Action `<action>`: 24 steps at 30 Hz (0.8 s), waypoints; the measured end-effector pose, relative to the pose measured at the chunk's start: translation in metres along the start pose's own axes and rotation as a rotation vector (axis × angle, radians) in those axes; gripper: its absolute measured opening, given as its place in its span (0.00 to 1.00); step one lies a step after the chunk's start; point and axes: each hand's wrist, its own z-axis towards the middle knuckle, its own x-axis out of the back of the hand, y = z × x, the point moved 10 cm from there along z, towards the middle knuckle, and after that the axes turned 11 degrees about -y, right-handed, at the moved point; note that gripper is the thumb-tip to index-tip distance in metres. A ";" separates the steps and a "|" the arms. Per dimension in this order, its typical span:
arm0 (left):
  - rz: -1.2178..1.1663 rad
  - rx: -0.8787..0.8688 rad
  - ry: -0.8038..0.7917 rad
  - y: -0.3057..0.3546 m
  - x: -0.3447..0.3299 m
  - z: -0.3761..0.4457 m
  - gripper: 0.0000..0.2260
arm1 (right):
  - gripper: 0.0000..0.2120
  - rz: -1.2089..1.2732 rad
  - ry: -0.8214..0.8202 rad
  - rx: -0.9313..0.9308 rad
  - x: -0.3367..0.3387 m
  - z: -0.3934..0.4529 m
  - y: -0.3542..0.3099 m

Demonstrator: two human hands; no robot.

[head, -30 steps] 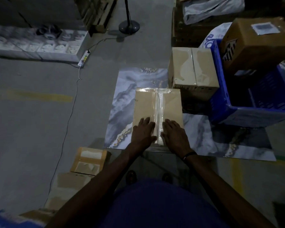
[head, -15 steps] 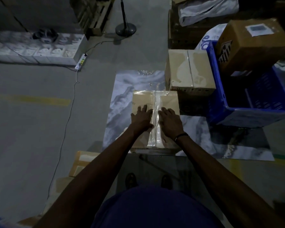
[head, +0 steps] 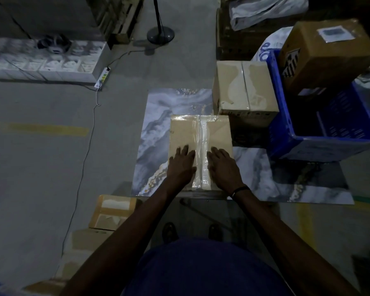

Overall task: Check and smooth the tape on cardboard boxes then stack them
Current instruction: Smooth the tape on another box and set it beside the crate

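Note:
A flat cardboard box (head: pixel 186 133) lies on a marble-patterned table (head: pixel 156 129) in front of me. A strip of clear tape (head: pixel 203 137) runs down its middle seam. My left hand (head: pixel 181 165) lies flat on the box left of the tape, fingers spread. My right hand (head: pixel 222 167) lies flat just right of the tape, a dark band on its wrist. A second taped box (head: pixel 244 88) stands behind and to the right, touching the first box's far corner.
A blue crate (head: pixel 320 144) sits at the right with a brown carton (head: pixel 327 54) leaning in it. Cardboard boxes (head: pixel 112 212) lie on the floor at lower left. A cable (head: pixel 83 159) and a power strip (head: pixel 103 79) cross the floor; a fan base (head: pixel 160 35) stands behind.
Both hands slid forward along the tape from the box's near end, then stayed flat beside the seam. The view shifted slightly.

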 end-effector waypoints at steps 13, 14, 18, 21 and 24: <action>-0.014 -0.035 0.027 0.010 -0.018 -0.028 0.27 | 0.23 -0.037 0.043 0.021 -0.006 -0.030 -0.007; -0.012 -0.048 0.046 0.006 -0.018 -0.033 0.26 | 0.23 -0.029 0.058 0.021 -0.005 -0.034 -0.004; -0.014 -0.067 0.108 -0.015 -0.029 -0.045 0.24 | 0.23 0.013 0.068 -0.014 -0.011 -0.045 0.006; -0.010 -0.064 0.102 -0.016 -0.035 -0.044 0.24 | 0.24 0.013 0.054 -0.029 -0.015 -0.043 0.007; 0.028 -0.028 0.081 -0.018 -0.027 -0.038 0.28 | 0.27 0.020 0.051 -0.060 -0.012 -0.037 0.013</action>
